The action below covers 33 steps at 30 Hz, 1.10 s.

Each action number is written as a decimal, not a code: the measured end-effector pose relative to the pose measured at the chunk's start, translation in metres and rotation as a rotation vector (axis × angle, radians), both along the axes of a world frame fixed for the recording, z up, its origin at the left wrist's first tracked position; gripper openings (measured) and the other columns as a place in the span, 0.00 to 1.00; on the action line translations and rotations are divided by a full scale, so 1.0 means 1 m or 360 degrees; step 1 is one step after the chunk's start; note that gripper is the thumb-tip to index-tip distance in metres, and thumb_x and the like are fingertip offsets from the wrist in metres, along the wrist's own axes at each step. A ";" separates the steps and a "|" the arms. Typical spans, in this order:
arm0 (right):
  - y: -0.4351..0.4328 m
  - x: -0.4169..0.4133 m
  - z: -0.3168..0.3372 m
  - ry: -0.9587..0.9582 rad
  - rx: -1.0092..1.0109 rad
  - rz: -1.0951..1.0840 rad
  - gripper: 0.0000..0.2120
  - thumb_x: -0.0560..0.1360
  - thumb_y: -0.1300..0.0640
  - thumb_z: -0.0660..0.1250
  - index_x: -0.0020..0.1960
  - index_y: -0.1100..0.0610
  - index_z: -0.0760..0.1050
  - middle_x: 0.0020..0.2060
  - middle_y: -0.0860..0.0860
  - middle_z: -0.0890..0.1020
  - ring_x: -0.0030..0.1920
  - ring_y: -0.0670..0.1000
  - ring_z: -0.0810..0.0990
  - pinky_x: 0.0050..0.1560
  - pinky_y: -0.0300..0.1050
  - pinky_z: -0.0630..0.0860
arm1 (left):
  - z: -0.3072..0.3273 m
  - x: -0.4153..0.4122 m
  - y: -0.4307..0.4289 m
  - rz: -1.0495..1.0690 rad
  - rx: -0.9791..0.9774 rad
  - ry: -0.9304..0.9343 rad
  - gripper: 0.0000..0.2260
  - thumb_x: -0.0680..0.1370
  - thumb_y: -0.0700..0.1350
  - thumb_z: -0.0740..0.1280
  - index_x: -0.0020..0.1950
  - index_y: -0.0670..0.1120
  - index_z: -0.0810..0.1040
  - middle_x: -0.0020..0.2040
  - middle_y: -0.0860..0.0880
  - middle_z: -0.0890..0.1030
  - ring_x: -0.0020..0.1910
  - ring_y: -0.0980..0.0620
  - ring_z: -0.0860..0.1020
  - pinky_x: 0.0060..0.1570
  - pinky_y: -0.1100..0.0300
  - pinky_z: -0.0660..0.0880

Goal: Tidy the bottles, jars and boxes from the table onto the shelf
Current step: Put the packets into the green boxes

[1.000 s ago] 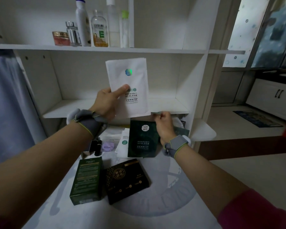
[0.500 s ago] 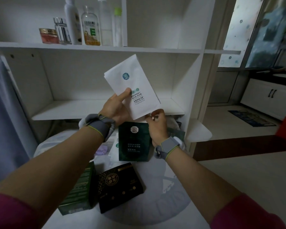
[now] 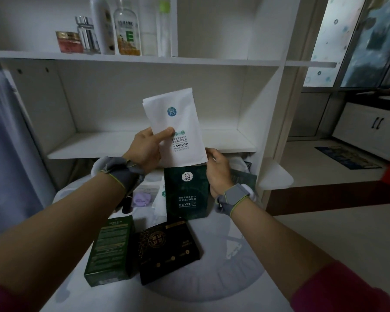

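1. Since half a second ago, the white flat sachet with a blue round logo point(image 3: 175, 129) tilts less steeply and stands nearer upright, its printing upside down.
2. Left hand point(image 3: 148, 149) pinches the white sachet's left edge, thumb pressed on its front, in front of the empty middle board of the white shelf unit point(image 3: 234, 145).
3. Right hand point(image 3: 218, 171) is closed on the top right corner of a dark green flat sachet with a white round logo point(image 3: 186, 194), which hangs below the white one; its fingertips also reach the white sachet's lower right corner.
4. On the round white table point(image 3: 239, 278) lie a tall dark green carton point(image 3: 110, 248) and, touching its right side, a black flat box with gold dots point(image 3: 169, 248).
5. Upper shelf board holds a red squat jar point(image 3: 69, 41), a silver-capped clear bottle point(image 3: 87, 34), a white tall bottle point(image 3: 103, 25) and a clear bottle with amber contents point(image 3: 127, 30), standing close together in a row.
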State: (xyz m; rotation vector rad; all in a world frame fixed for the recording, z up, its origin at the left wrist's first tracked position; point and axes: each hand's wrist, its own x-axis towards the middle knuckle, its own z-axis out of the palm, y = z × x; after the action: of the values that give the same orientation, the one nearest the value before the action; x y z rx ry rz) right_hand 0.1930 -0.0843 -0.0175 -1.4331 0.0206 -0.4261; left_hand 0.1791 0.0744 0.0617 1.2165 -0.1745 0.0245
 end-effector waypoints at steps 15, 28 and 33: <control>0.002 -0.008 0.004 0.0053 0.0132 0.0180 0.14 0.75 0.69 0.57 0.54 0.66 0.80 0.52 0.63 0.83 0.55 0.63 0.80 0.58 0.60 0.75 | -0.010 -0.011 0.001 0.0023 0.0556 -0.0142 0.11 0.75 0.36 0.68 0.58 0.37 0.80 0.49 0.42 0.84 0.41 0.49 0.82 0.42 0.56 0.82; -0.004 -0.014 0.009 0.0050 0.0095 0.0091 0.16 0.80 0.66 0.54 0.49 0.57 0.80 0.53 0.50 0.79 0.64 0.55 0.73 0.70 0.56 0.66 | -0.007 -0.014 0.009 0.0048 0.0470 -0.0151 0.05 0.78 0.33 0.64 0.50 0.39 0.79 0.42 0.40 0.82 0.42 0.47 0.82 0.47 0.58 0.78; -0.010 -0.010 0.030 0.0016 0.0142 -0.0072 0.15 0.78 0.65 0.56 0.48 0.55 0.81 0.56 0.53 0.80 0.63 0.56 0.74 0.69 0.56 0.69 | -0.006 -0.012 0.014 0.0411 0.0355 -0.0133 0.06 0.78 0.35 0.63 0.46 0.42 0.79 0.38 0.44 0.81 0.35 0.51 0.81 0.40 0.60 0.78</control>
State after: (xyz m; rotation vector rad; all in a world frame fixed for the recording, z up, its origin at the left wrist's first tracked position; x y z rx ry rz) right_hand 0.1833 -0.0942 0.0122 -1.3487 0.0792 -0.4496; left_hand 0.1667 0.0885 0.0556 1.4553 -0.0934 0.2878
